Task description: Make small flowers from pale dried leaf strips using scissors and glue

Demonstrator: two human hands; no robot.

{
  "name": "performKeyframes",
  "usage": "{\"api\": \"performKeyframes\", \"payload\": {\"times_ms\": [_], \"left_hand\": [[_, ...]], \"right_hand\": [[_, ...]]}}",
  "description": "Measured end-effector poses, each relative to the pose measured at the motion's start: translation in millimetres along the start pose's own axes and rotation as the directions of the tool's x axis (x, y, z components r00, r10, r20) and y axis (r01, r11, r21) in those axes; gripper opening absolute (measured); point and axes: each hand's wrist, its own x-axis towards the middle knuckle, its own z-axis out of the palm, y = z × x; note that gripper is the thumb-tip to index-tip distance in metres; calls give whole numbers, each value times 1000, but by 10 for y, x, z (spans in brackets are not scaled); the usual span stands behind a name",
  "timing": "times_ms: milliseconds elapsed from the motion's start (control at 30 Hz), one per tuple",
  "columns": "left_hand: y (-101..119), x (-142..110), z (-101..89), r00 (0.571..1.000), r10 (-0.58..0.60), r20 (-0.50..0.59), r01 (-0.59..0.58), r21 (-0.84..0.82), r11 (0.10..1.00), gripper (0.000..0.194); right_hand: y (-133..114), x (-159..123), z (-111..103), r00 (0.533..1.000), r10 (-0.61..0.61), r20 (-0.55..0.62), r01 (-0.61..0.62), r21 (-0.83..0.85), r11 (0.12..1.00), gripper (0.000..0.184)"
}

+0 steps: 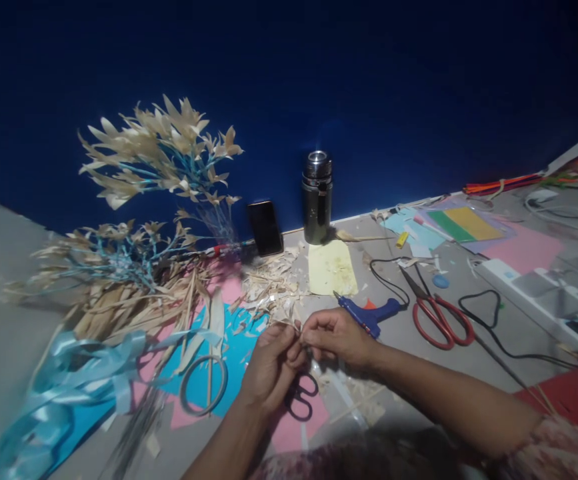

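My left hand and my right hand meet above the middle of the table, both closed in a pinch, fingertips nearly touching. Something small and pale shows at the fingertips, too little to name. Just beyond my right hand lies a blue glue gun, partly hidden by it. Black-handled scissors lie below my hands, their blades covered. Scraps of dry husk are scattered in front of my fingers, beside a pale yellow sheet.
Dried-husk flowers on blue stems stand at the back left, above light blue ribbon and a tape ring. A phone and a flask stand by the wall. Red-handled scissors, cords and a power strip lie right.
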Motion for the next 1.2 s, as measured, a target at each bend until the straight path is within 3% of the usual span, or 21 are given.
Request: {"api": "performKeyframes", "payload": {"times_ms": [333, 700, 1200], "left_hand": [[-39, 40, -5, 1000, -1, -9, -1, -168, 986, 34], [-80, 54, -17, 999, -3, 33, 7, -121, 993, 28], [-112, 40, -44, 1000, -2, 9, 3, -148, 989, 27]], "right_hand": [[-24, -27, 35, 998, 54, -33, -53, 8, 999, 36], [-97, -43, 36, 996, 81, -44, -81, 11, 997, 28], [-92, -50, 35, 997, 67, -38, -67, 11, 998, 28]]}}
